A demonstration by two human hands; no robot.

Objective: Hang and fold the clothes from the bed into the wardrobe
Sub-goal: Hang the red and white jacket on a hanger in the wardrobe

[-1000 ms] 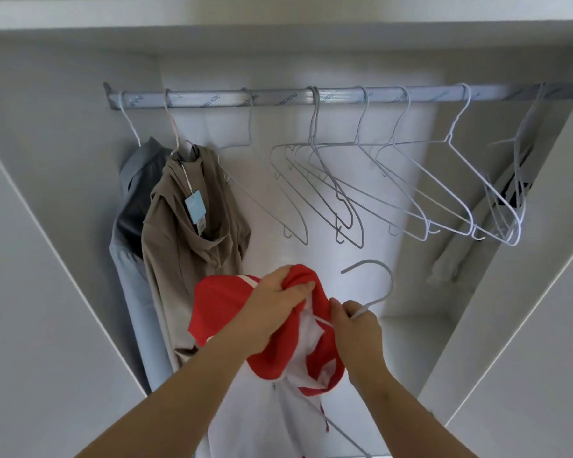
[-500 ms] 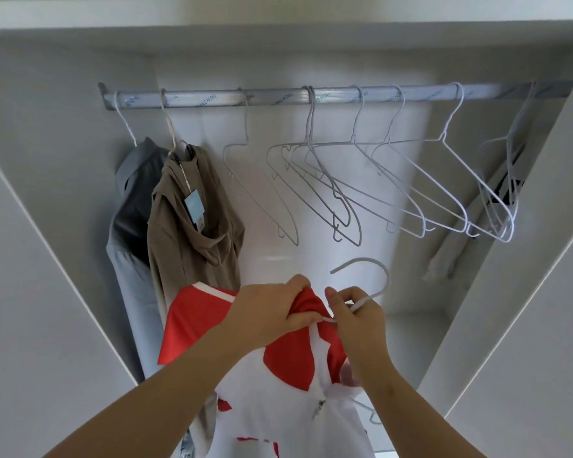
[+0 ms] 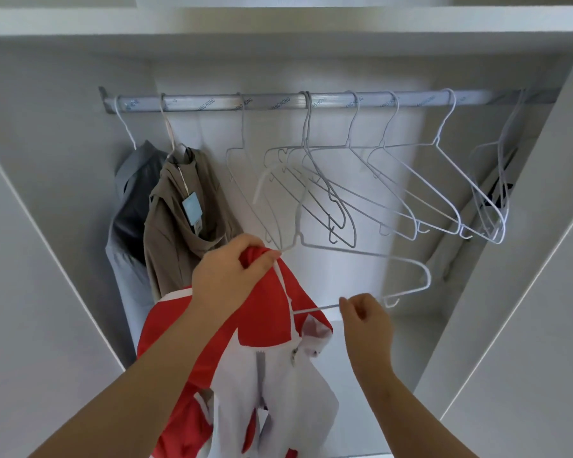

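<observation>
Here, in the head view, your left hand (image 3: 232, 276) grips the red shoulder of the red-and-white jacket (image 3: 272, 368), which hangs below the rail (image 3: 278, 103) in front of the open wardrobe (image 3: 63, 127). Your right hand (image 3: 366, 320), apart from the left, pinches the lower bar of a white wire hanger (image 3: 361, 256), whose left end runs into the jacket. A tan garment (image 3: 179, 239) and a grey garment (image 3: 129, 206) hang at the rail's left, with empty hangers (image 3: 437, 142) to their right.

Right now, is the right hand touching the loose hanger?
Touching. The head view shows the right hand pinching the bottom wire of the white hanger, while the left hand grips the red and white jacket.
</observation>
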